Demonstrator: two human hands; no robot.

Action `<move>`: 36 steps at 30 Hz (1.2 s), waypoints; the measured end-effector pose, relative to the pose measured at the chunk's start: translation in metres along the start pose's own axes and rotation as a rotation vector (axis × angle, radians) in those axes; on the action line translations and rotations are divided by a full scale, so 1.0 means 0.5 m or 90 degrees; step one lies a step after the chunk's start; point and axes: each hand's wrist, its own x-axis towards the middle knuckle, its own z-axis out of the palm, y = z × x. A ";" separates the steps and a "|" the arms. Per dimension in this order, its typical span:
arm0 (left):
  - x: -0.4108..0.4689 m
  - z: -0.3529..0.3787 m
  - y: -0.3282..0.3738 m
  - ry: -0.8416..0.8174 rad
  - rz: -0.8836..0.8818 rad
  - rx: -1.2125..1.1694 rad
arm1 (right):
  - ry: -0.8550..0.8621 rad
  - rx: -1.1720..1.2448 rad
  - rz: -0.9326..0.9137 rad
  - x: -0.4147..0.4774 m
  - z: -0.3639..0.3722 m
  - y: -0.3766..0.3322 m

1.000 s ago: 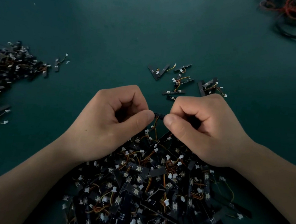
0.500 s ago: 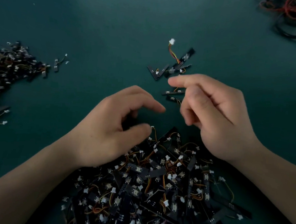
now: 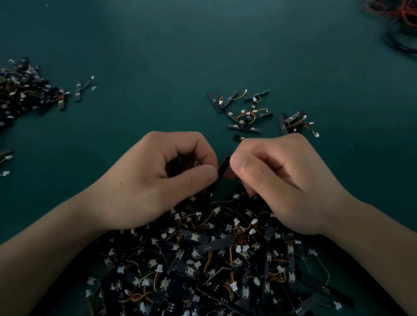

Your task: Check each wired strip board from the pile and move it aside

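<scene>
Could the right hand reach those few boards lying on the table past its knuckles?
Probably yes: the loose boards lie just beyond the right hand with only bare table between. But it and the left hand pinch a strip board, so it must let go first.

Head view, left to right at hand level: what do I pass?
side heap of boards → stray board → left hand → strip board, pinched by the fingers of both hands → right hand
</scene>
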 end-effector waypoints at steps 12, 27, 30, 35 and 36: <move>0.000 0.002 -0.004 0.007 0.004 -0.027 | 0.016 0.037 -0.071 -0.002 -0.003 0.000; 0.005 0.004 -0.005 0.048 0.043 -0.048 | 0.058 0.069 -0.048 -0.004 -0.003 -0.001; 0.004 0.002 -0.006 0.049 0.040 -0.051 | 0.076 0.059 -0.035 -0.002 0.001 0.000; 0.004 0.004 -0.005 0.047 0.040 -0.043 | 0.072 0.070 -0.039 -0.003 -0.003 0.001; 0.004 0.004 -0.005 0.049 0.038 -0.044 | 0.071 0.067 -0.038 -0.003 -0.004 0.002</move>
